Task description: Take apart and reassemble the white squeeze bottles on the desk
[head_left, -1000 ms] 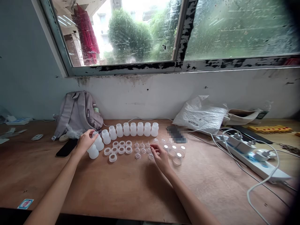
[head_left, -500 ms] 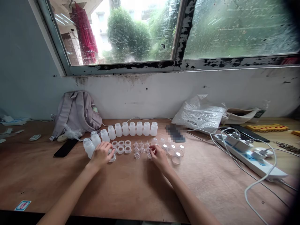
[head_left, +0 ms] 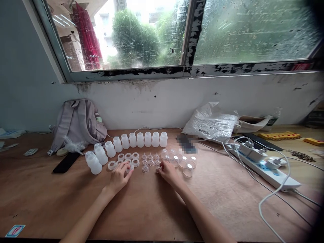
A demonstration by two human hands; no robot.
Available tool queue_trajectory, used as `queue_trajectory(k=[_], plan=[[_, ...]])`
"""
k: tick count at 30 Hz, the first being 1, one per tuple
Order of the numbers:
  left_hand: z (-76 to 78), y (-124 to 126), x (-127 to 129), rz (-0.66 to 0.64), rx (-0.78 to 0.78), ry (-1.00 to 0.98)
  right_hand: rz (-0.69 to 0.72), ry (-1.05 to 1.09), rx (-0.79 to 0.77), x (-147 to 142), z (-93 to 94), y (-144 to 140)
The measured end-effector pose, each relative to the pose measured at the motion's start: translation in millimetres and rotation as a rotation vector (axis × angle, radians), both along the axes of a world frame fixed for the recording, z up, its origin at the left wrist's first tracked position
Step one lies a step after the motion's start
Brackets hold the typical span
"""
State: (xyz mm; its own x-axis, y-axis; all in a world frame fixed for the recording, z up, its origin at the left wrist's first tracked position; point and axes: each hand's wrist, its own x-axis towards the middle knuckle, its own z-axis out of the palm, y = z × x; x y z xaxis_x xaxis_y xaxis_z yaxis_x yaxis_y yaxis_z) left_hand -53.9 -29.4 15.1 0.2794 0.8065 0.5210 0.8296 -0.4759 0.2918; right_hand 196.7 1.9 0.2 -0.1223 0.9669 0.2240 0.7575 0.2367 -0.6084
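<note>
Low over the table, my left hand (head_left: pixel 120 177) has its thumb and fingers curled round a translucent white ring (head_left: pixel 129 167), partly hidden by the fingers. Several similar rings (head_left: pixel 135 162) lie just beyond it. My right hand (head_left: pixel 169 172) pinches a clear silicone nipple (head_left: pixel 158 170) at the near right of a group of nipples (head_left: pixel 145 169); the fingers cover part of it. Clear domed caps (head_left: pixel 187 172) stand right of that hand. Behind the rings, a curved row of frosted white bottles (head_left: pixel 140 139) runs down to a bottle (head_left: pixel 93 163) at the left.
A grey backpack (head_left: pixel 79 121) and a black phone (head_left: pixel 66 163) are at the left. At the back right lie a silvery plastic bag (head_left: pixel 210 123) and a pixelated dark object (head_left: pixel 187 143). A white power strip (head_left: pixel 273 173) with loose cables (head_left: pixel 262 199) takes up the right side.
My left hand has moved right and nearer, from beside the bottles to the front of the rings. The right hand stays by the nipples, its fingers slightly lower. The view has shifted slightly.
</note>
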Motion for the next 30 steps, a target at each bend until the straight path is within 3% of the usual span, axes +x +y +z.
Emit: queue_trajectory(k=[6, 11, 14, 18, 23, 30], plan=[[11.0, 19, 50, -0.207, 0.089, -0.249, 0.309, 0.029, 0.054, -10, 8.9, -12], [-0.6, 22, 65, -0.354, 0.055, -0.313, 0.446, 0.163, -0.066, -5, 11.5, -9], [-8.9, 16, 66, -0.442, -0.007, -0.264, 0.378, 0.3, -0.127, -2, 6.5, -1], [-10.6, 10, 70, -0.439, -0.11, -0.202, 0.216, 0.408, -0.128, -4, -4.8, 7], [-9.5, 10, 72, -0.446, -0.216, -0.14, 0.187, 0.424, -0.131, -6, -9.3, 7], [-11.0, 10, 73, -0.432, -0.227, -0.138, 0.168, 0.407, -0.104, -7, -4.8, 4]])
